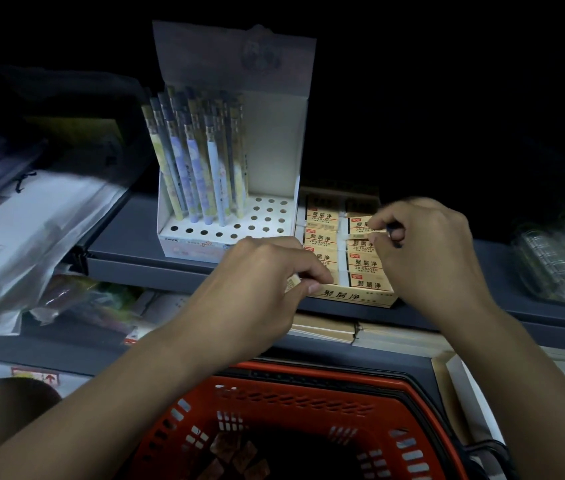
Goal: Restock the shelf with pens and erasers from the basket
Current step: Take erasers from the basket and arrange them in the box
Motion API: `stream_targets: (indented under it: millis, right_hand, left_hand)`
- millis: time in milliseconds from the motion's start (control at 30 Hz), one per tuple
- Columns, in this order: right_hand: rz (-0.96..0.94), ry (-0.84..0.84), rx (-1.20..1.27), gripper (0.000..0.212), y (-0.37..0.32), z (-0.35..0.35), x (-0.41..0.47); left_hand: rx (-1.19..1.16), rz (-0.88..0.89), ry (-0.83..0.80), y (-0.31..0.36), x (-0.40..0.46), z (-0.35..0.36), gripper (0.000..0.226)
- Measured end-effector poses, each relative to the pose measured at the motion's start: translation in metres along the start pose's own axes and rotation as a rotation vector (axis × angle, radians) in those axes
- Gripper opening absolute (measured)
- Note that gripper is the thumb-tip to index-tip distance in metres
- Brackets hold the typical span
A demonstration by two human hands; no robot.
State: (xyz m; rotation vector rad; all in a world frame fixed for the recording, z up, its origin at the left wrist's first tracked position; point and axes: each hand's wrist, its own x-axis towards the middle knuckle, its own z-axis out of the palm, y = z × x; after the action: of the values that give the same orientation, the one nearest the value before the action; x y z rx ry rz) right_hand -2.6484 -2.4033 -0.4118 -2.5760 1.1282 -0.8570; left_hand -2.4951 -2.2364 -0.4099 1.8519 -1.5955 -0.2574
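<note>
Erasers point(321, 220) packed in rows in open tray point(354, 296) on shelf point(128, 244), just right of pen box point(274, 161). One eraser point(360, 225) pinched by right hand point(430, 251) over far right row; another eraser point(291, 283) gripped in curled fingers of left hand point(260, 282) at tray's near left corner. Pens point(191, 157) upright in box's left holes. Red basket point(309, 427) below shelf, more erasers dim inside
</note>
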Motion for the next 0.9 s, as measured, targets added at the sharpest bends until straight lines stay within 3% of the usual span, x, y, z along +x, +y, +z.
stream_targets:
  millis: [167,300,467,900]
  right_hand:
    - [0.001,-0.061,-0.076,0.01,0.0032,0.0009,0.0082]
    - [-0.093,-0.009,-0.069,0.011,0.0021,0.0,0.0061]
    - [-0.16,-0.071,-0.055,0.014,0.0021,0.004,0.0061]
    - [-0.148,-0.093,-0.086,0.024,0.0031,0.0059,0.0062]
  left_hand:
    - [-0.01,0.002,0.006,-0.0008,0.0004,0.0007,0.015]
    - [-0.023,-0.005,-0.004,-0.0017,0.0008,0.0004,0.015]
    - [-0.028,-0.004,0.0,-0.0027,0.0012,0.0011,0.016]
    - [-0.012,0.004,-0.009,-0.0021,0.0011,-0.0005,0.015]
